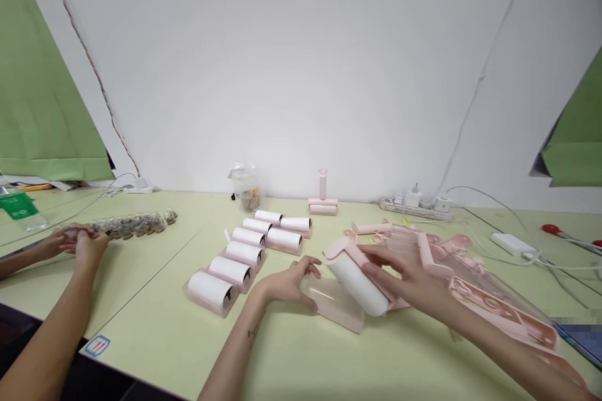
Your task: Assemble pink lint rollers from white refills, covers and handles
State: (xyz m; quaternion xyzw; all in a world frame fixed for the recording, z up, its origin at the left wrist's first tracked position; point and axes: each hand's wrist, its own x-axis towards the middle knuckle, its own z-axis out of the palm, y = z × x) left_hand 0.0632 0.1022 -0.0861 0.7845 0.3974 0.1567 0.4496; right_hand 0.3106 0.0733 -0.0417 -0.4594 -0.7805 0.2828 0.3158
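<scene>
My right hand is closed round a pink lint roller with a white paper roll, held tilted just above the table. Below and left of it lies a translucent pinkish cover. My left hand grips the left end of this cover between thumb and fingers. Left of my hands, several white paper rolls sit in translucent covers in two rows. To the right are pink handles and other pink parts in a loose pile, partly hidden by my right arm.
One assembled lint roller stands by the wall, near a clear plastic bag. Cables run from a power strip at the back right. At left, another person's hands work beside a row of small glassy objects.
</scene>
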